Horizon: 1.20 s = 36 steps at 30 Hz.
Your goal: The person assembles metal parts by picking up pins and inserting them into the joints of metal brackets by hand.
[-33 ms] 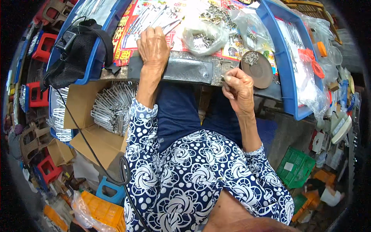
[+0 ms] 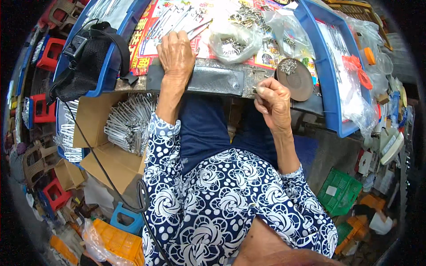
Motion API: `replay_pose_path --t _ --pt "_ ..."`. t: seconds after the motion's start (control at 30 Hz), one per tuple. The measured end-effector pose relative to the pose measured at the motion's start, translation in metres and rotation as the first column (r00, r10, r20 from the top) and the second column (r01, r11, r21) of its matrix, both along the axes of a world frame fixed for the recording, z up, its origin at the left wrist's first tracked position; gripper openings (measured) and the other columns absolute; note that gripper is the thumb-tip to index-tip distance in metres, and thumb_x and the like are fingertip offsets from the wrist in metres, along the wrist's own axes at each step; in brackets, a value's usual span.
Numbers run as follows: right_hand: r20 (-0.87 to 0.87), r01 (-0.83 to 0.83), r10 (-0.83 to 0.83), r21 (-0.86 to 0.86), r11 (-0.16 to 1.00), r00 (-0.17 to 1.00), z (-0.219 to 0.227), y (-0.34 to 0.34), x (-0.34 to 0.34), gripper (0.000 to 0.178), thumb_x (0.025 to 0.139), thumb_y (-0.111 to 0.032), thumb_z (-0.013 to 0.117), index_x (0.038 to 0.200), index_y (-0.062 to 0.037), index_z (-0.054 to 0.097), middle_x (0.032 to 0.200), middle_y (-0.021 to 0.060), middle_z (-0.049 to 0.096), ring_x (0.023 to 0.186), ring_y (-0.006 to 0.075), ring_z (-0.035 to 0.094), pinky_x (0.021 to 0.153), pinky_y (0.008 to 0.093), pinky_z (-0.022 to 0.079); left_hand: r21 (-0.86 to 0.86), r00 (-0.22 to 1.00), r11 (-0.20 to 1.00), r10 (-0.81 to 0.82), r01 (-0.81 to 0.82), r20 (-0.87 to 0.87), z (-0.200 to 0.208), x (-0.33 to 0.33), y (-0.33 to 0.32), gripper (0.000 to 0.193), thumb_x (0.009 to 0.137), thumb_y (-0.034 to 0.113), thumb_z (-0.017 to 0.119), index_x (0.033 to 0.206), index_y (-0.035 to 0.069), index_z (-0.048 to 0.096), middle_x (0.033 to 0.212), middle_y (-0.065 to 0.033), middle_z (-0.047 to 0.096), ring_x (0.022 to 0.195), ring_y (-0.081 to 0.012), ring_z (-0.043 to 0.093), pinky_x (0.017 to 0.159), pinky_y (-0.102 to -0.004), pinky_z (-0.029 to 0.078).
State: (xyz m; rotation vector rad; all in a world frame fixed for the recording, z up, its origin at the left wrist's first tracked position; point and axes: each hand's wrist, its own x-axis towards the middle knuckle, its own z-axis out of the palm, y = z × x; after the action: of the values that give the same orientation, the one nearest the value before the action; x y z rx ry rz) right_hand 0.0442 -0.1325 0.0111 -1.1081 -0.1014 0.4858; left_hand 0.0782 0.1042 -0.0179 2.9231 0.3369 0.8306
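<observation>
My left hand [image 2: 176, 54] rests at the near edge of the workbench, back upward, with its fingers curled down side by side. Its fingertips are hidden, and so is whatever lies beneath them. Just beyond it, thin metal rods [image 2: 171, 20] are spread over printed paper [image 2: 141, 44]. Off to the right, my right hand [image 2: 274, 98] hovers at the bench edge, thumb and forefinger pinching a small dark metal piece [image 2: 255, 90]. A round brown dish [image 2: 298, 86] holding tiny silver parts [image 2: 288, 67] lies beside that hand. Between the hands sits a clear plastic bag [image 2: 217, 46] of small metal pieces.
Blue trays [image 2: 326, 75] [image 2: 111, 66] flank the work area, and a black mesh bag [image 2: 86, 73] hangs over the left one. More metal fittings [image 2: 248, 17] are heaped at the back. Below the bench, a cardboard box [image 2: 111, 164] contains many metal rods. A green crate [image 2: 339, 193] stands on the floor.
</observation>
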Motion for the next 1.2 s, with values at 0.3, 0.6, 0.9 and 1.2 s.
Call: replay_pose_path --t 0.3,0.6,0.9,1.2 --pt "0.042 0.026 -0.026 -0.009 1.000 0.999 -0.001 -0.004 0.003 0.006 0.077 -0.004 0.053 0.076 0.0012 0.051 0.060 0.0004 0.044 0.046 0.0053 0.036 0.037 0.0168 0.027 0.060 0.999 0.997 0.045 -0.043 -0.027 -0.004 -0.011 0.004 0.023 0.062 0.006 0.064 0.078 0.002 0.048 0.078 -0.0127 0.053 0.078 -0.0274 0.051 0.069 -0.0387 0.040" --pt "0.040 0.009 -0.008 -0.018 1.000 0.999 0.001 0.000 0.005 0.006 0.077 -0.005 0.054 0.077 -0.0001 0.051 0.060 0.0004 0.045 0.047 0.0054 0.037 0.038 0.0168 0.028 -0.582 0.905 0.770 0.016 0.261 0.426 0.041 -0.052 -0.004 0.007 0.069 -0.001 0.060 0.076 -0.001 0.059 0.069 -0.0092 0.060 0.066 -0.0181 0.056 0.062 -0.0277 0.043" --pt "0.165 0.146 -0.130 -0.087 0.985 0.978 0.018 -0.006 0.011 0.005 0.077 -0.006 0.054 0.078 -0.0009 0.052 0.059 0.0007 0.044 0.047 0.0059 0.037 0.038 0.0169 0.026 -0.834 0.920 0.402 -0.057 0.377 0.388 0.063 -0.082 -0.009 0.011 0.067 -0.001 0.064 0.078 -0.001 0.062 0.071 -0.0015 0.061 0.065 -0.0062 0.055 0.062 -0.0184 0.043" --pt "0.323 0.220 -0.181 -0.090 0.971 0.929 0.027 -0.010 0.012 0.007 0.078 -0.006 0.054 0.078 0.0011 0.052 0.059 0.0016 0.044 0.046 0.0054 0.035 0.039 0.0174 0.025 -0.894 0.893 0.092 -0.161 0.438 0.420 0.063 -0.086 -0.011 0.028 0.064 -0.003 0.068 0.090 -0.002 0.057 0.074 -0.0055 0.061 0.063 -0.0074 0.057 0.058 -0.0164 0.044"
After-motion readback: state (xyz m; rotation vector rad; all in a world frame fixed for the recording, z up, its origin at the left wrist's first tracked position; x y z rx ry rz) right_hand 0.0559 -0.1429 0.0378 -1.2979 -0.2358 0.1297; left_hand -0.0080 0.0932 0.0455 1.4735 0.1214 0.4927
